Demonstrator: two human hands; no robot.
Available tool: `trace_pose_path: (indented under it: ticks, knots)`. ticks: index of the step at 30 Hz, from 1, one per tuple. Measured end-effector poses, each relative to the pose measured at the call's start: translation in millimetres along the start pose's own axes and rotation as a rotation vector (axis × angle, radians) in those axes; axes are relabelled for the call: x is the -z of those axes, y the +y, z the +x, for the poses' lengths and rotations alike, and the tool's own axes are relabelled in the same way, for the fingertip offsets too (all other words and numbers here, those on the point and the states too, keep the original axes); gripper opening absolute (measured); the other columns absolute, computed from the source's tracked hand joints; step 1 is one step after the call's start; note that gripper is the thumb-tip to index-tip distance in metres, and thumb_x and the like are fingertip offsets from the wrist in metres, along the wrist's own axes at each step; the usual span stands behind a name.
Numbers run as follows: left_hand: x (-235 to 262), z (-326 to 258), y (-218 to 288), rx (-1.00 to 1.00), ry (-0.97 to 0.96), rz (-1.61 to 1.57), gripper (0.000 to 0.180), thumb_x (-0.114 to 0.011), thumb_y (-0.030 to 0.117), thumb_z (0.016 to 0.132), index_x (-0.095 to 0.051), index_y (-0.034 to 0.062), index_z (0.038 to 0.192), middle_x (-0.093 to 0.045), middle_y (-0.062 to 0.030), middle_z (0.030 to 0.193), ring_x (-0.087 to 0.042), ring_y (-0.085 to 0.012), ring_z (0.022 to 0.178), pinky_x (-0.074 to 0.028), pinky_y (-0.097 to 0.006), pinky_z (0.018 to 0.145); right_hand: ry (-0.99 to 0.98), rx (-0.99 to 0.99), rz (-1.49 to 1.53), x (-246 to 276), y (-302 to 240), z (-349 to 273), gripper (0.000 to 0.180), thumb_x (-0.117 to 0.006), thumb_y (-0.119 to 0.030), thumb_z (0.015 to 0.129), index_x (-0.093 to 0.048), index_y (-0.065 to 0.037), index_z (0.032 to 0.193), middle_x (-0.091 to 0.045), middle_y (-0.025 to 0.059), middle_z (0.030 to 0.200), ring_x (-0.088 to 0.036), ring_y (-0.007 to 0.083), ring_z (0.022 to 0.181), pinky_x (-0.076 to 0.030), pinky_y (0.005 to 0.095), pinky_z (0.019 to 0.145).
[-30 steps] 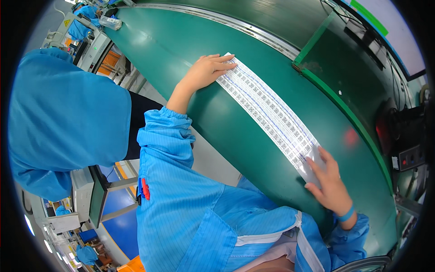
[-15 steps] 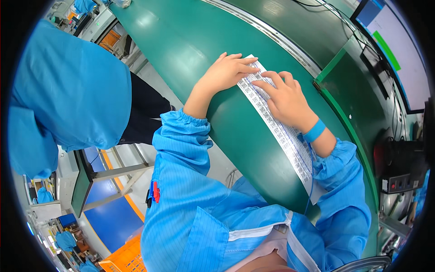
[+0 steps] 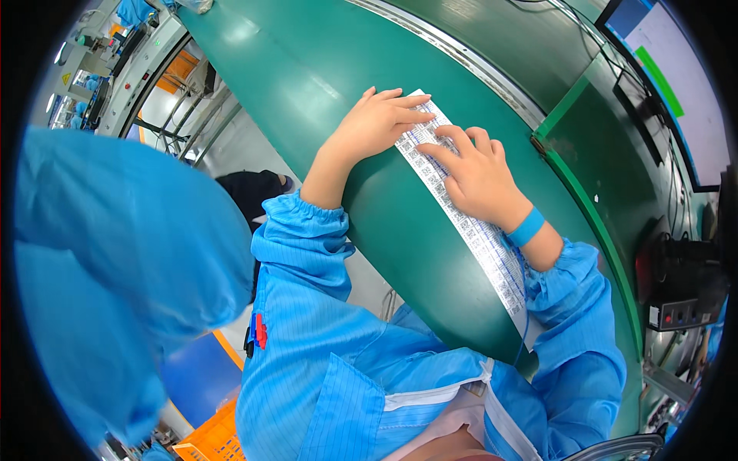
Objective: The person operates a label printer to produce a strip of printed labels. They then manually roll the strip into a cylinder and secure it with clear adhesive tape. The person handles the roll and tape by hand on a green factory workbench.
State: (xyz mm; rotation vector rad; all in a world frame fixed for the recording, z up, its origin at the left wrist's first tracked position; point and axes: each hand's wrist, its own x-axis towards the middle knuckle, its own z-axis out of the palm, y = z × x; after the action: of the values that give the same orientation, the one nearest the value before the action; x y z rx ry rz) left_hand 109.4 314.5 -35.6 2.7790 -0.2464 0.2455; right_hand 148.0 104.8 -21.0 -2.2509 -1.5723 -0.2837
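A worker in a blue smock (image 3: 307, 376), pens (image 3: 257, 332) at the sleeve, leans over a green worktop (image 3: 415, 261), both hands at the far end of a white label strip (image 3: 486, 244). The strip lies flat and slantwise on the worktop, printed with rows of square codes, its near end beside the right sleeve. The right hand (image 3: 480, 177), a blue band (image 3: 527, 227) at its wrist, sets bent, parted fingers on the strip. The left hand (image 3: 377, 127) lies just beside it, palm down and fingers spread, the tips over the strip's end. Neither hand is closed around anything.

At left stands a co-worker (image 3: 131, 238) in blue, near an orange crate (image 3: 215, 436) on the floor side. Along the worktop's far side runs a metal rail (image 3: 461, 61); to the right, beyond a green ledge (image 3: 596, 215), stand a black box (image 3: 684, 313) and a lit monitor (image 3: 680, 92).
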Motion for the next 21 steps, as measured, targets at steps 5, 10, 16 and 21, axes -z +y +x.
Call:
trace_pose_path:
  ticks: [5, 10, 16, 21]
  knots:
    - [-2.7, 0.9, -2.6, -0.013, 0.001, -0.014, 0.030, -0.052, 0.015, 0.084, -0.061, 0.0274, 0.109, -0.045, 0.0061, 0.129, -0.042, -0.0296, 0.118, -0.026, -0.054, 0.098, -0.016, -0.017, 0.001, 0.7, -1.0, -5.2, 0.045, -0.051, -0.009, 0.065, -0.057, -0.021, 0.108, -0.048, 0.0030, 0.113, -0.042, 0.0242, 0.095, -0.032, 0.0395, 0.070]
    - [-1.3, 1.2, -2.6, -0.004, -0.007, -0.013, 0.030, -0.052, 0.015, 0.083, -0.061, 0.0276, 0.109, -0.045, 0.0058, 0.130, -0.042, -0.0296, 0.118, -0.026, -0.054, 0.098, -0.037, -0.033, -0.013, 3.9, -4.0, -6.0, 0.045, -0.052, -0.009, 0.065, -0.056, -0.022, 0.108, -0.046, 0.0031, 0.117, -0.041, 0.0247, 0.099, -0.032, 0.0399, 0.072]
    - [-2.3, 1.0, 0.2, -0.031, 0.025, 0.009, 0.033, -0.052, 0.008, 0.081, -0.061, 0.0213, 0.110, -0.047, 0.0033, 0.129, -0.043, -0.0325, 0.116, -0.030, -0.045, 0.096, -0.011, -0.059, -0.045, 8.3, -4.3, -16.0, 0.047, -0.052, -0.008, 0.066, -0.056, -0.024, 0.110, -0.045, 0.0029, 0.119, -0.040, 0.0268, 0.100, -0.033, 0.0415, 0.074]
    - [0.8, 0.7, 1.8, -0.013, 0.010, 0.002, 0.034, -0.051, 0.007, 0.080, -0.061, 0.0213, 0.110, -0.046, 0.0034, 0.129, -0.043, -0.0333, 0.116, -0.029, -0.047, 0.097, -0.072, -0.075, -0.035, 8.5, -3.3, -17.2, 0.048, -0.051, -0.008, 0.066, -0.055, -0.024, 0.112, -0.045, 0.0030, 0.119, -0.040, 0.0272, 0.100, -0.033, 0.0416, 0.075]
